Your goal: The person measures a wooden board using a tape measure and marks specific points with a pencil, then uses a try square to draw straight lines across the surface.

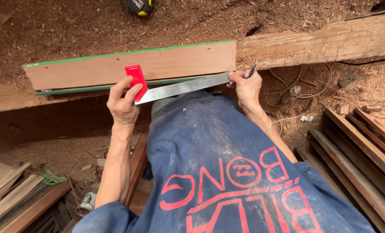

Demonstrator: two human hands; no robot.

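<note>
A black-and-yellow object [138, 6] at the top edge is cut off, so its kind cannot be told. The left hand [123, 103] covers the corner where the square's red stock [136, 77] meets its steel blade [183, 87]. The right hand [246, 88] hides most of a thin dark marking tool [253, 67]; only its tip shows. The stacked boards [365, 151] run out of the right edge. Small objects in the sawdust [347, 80] are too small to tell.

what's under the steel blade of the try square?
The steel blade lies along the near edge of the green-edged board, with another green-edged piece showing just beneath. The right hand, holding a pencil, covers the blade's far end.
</note>
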